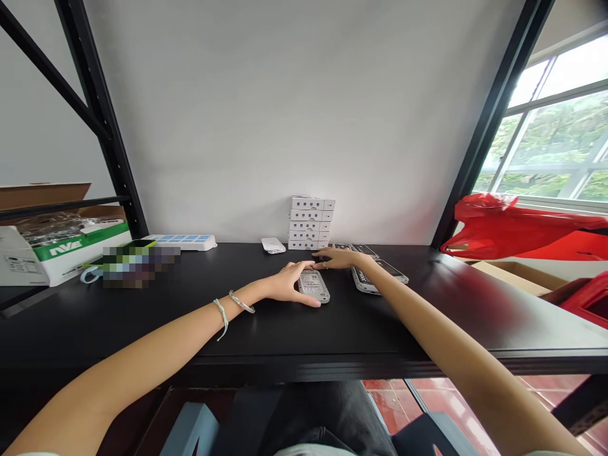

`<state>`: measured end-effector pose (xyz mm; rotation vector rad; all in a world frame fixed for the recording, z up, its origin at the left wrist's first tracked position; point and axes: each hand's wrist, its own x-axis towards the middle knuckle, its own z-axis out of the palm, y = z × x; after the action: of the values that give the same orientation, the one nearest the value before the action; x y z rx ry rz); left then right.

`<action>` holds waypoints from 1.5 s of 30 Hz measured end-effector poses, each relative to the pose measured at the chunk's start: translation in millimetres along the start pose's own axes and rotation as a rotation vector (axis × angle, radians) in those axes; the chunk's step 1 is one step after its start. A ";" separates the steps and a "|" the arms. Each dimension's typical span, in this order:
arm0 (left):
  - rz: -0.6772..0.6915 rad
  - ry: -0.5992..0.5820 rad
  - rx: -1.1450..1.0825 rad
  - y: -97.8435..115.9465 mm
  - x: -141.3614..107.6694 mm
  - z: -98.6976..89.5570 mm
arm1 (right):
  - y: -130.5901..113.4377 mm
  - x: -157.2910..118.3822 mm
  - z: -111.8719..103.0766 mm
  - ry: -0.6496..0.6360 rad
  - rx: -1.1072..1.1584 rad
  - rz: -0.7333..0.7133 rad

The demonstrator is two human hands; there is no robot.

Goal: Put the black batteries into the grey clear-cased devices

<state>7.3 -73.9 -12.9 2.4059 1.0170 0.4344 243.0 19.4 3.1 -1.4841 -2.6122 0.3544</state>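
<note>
A hard drive (313,286) with a silver casing and a printed white label lies flat on the black table (266,335). My left hand (291,285) spans its left side, thumb at the near end and fingers at the far end. Palm down, my right hand (341,258) reaches over the far end of the drive, its fingers stretched out and close to my left fingertips. Beneath and behind my right forearm are more dark, silver-edged drives (392,272), partly hidden. Behind both hands rises a stack of small white boxes (306,226).
A small white item (273,245) lies left of the stack. Further left are a white power strip (190,242), a blurred patch of objects and a green-and-white carton (61,253). Black shelf posts (111,145) flank the table. Red plastic bags (513,228) and an open cardboard box (510,277) sit at right.
</note>
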 end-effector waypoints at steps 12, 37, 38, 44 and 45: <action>0.053 0.038 -0.150 -9.8 4.2 2.7 | 8.9 -10.5 -6.7 0.203 0.011 0.079; 0.004 0.246 -0.280 -11.4 7.0 13.5 | -59.8 -45.8 -6.0 -0.161 0.368 -0.167; 0.003 0.229 -0.284 -12.6 7.3 12.8 | -59.9 -46.2 -5.2 -0.155 0.370 -0.165; 0.026 0.138 -0.300 -20.9 10.6 7.7 | -58.0 -46.1 -2.8 -0.121 0.372 -0.105; 0.031 0.148 -0.302 -21.4 10.8 8.0 | -57.7 -45.8 -2.5 -0.112 0.367 -0.096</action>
<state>5.8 -55.5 -30.3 2.1457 0.9037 0.7318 219.1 -47.9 21.1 -1.2452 -2.5084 0.8736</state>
